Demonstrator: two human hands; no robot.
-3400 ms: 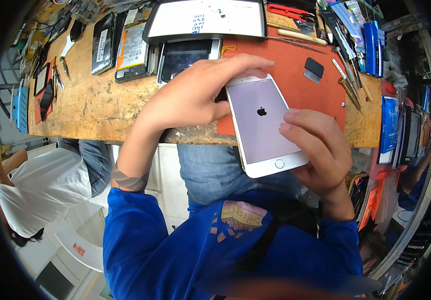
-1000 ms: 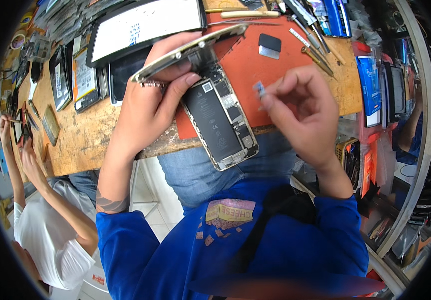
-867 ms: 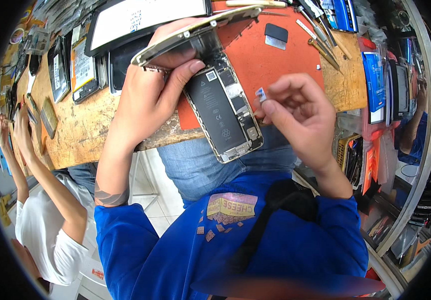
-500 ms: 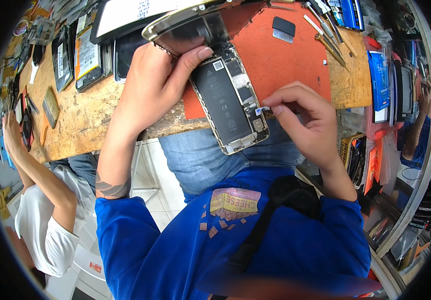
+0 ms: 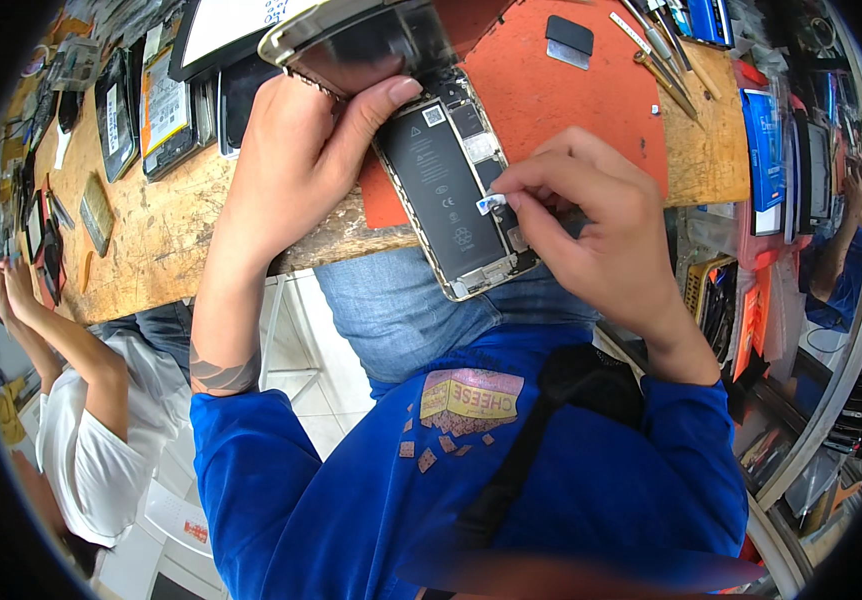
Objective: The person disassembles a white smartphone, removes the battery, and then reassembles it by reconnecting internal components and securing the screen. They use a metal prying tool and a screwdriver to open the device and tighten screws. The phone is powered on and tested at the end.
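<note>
An opened smartphone (image 5: 476,276) lies tilted over the front edge of the workbench, its black battery (image 5: 441,190) and circuit boards bare. Its screen panel (image 5: 381,48) is folded up at the far end. My left hand (image 5: 296,165) grips the phone's upper left side, thumb on the frame near the raised panel; its other fingers are hidden beneath. Between the thumb and forefinger of my right hand (image 5: 596,205) is a small white and blue sticker-like piece (image 5: 489,204). The pinch hovers over the right side of the phone, beside the battery.
An orange-red mat (image 5: 591,110) covers part of the wooden bench (image 5: 181,262). A dark card-like piece (image 5: 569,42) lies on it, with screwdrivers (image 5: 666,85) beyond. Phone parts (image 5: 166,115) and a brush (image 5: 97,213) sit at left. A co-worker's hands (image 5: 13,290) are at far left.
My right hand has moved left and slightly away from me, bringing the small piece from the phone's right edge to beside the battery. The phone has shifted slightly left and away.
</note>
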